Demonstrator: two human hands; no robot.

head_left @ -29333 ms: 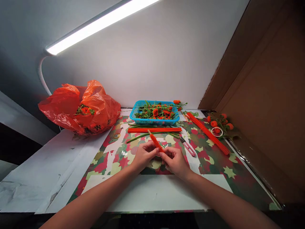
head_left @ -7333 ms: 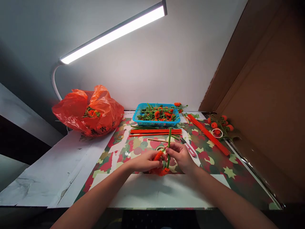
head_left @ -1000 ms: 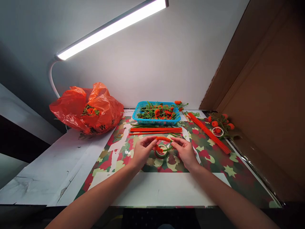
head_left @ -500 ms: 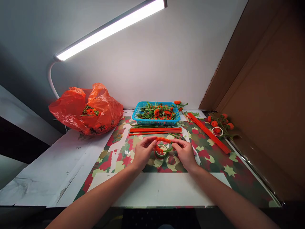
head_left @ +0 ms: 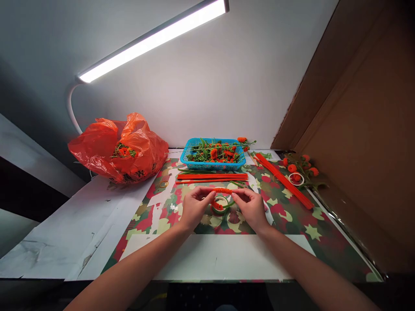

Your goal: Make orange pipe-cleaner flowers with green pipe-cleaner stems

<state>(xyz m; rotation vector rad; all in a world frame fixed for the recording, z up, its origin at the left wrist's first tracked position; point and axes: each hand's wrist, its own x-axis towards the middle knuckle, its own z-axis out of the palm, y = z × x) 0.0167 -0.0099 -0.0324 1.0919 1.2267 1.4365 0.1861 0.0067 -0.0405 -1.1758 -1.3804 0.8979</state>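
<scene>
both hands pinch-tight on orng coil

Half a minute after both hands gripped a coil-wrapped wooden stick, an orange coil stretches without it between left hand and right hand. A green stem, upright seven seconds ago, now curves low. Toward the surface's far edge, one orange strip now lies apart from its bundle.
</scene>
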